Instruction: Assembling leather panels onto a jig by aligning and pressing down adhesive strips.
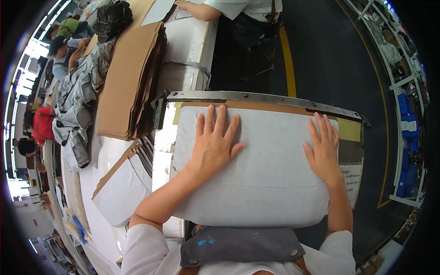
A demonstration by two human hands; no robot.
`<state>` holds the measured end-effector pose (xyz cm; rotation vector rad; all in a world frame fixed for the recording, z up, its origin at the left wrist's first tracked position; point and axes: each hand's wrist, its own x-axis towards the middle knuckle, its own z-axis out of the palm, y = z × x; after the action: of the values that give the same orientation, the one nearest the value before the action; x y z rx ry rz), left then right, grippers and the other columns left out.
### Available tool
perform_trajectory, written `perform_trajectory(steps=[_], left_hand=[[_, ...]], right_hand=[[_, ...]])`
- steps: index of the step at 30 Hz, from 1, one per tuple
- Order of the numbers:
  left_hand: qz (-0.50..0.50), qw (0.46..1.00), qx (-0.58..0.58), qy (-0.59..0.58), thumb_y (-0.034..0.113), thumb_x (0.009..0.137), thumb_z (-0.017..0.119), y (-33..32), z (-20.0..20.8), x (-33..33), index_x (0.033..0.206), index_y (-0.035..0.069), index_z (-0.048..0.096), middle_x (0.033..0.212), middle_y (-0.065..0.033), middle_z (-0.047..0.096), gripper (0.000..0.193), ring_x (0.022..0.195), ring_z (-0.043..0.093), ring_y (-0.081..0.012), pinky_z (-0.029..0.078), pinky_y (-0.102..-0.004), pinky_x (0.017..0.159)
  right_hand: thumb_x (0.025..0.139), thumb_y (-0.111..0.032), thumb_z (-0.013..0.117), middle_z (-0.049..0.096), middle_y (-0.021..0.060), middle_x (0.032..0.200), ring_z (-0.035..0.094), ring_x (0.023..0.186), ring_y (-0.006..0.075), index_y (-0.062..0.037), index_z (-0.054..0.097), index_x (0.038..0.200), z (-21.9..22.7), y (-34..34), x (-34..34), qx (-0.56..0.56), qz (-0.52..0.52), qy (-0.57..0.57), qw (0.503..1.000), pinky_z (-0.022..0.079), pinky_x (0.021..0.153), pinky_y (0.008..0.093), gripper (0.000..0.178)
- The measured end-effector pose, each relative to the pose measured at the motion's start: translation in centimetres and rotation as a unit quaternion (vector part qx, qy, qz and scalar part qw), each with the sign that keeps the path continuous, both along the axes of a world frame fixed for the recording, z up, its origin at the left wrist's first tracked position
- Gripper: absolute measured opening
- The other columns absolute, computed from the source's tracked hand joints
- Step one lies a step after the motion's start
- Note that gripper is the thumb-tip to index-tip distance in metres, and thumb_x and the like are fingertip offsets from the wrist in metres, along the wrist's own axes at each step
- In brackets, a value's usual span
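A large white sheet [270, 151] with rounded corners lies in front of me, its near edge reaching toward my apron [243, 247]. Flat on its left part rests my left hand [215, 142], fingers spread toward the far edge. My right hand [323, 149] presses on the sheet's right end, fingers stretched out. Along the far edge a strip of brown card [270, 107] shows from under the sheet. Just beyond both hands runs a metal bar [261, 97] with screws, across the work surface. Neither hand grips anything.
On the left stand a tall stack of brown card [130, 78] and a pile of white-faced card pieces [123, 188]. Crumpled grey fabric [80, 105] lies farther left. Another person [247, 18] works at the bench ahead. Shelving with blue bins [407, 133] lines the right.
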<state>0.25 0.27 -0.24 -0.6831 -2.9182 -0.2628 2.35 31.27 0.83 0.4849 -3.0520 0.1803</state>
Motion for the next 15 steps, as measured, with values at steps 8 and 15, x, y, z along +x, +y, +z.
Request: perform_trajectory(steps=[8, 15], left_hand=[[-0.009, 1.0, -0.001, 0.001, 0.046, 0.088, 0.063, -0.1, 0.6, -0.3, 0.137, 0.008, 0.049, 0.146, -0.0257, 0.035, 0.063, 0.135, 0.03, -0.0472, 0.024, -0.058, 0.109], [-0.015, 1.0, 0.008, -0.005, 0.043, 0.087, 0.065, -0.2, 0.9, -0.5, 0.136, 0.008, 0.05, 0.146, -0.024, 0.036, 0.062, 0.135, 0.03, -0.0452, 0.024, -0.0573, 0.109]], right_hand=[[0.092, -0.024, 0.058, 0.026, 0.0175, 0.154, 0.02, 0.144, 0.0352, -0.0022, 0.039, 0.142, 0.2, 0.1, 0.1, -0.005, 0.004, 0.004, 1.0, 0.015, 0.113, 0.0552, 0.058], [0.09, -0.026, 0.06, 0.03, 0.0181, 0.15, 0.024, 0.141, 0.0377, -0.0033, 0.042, 0.14, -0.1, 0.0, -0.1, -0.031, 0.009, 0.034, 0.999, 0.018, 0.112, 0.0548, 0.057]])
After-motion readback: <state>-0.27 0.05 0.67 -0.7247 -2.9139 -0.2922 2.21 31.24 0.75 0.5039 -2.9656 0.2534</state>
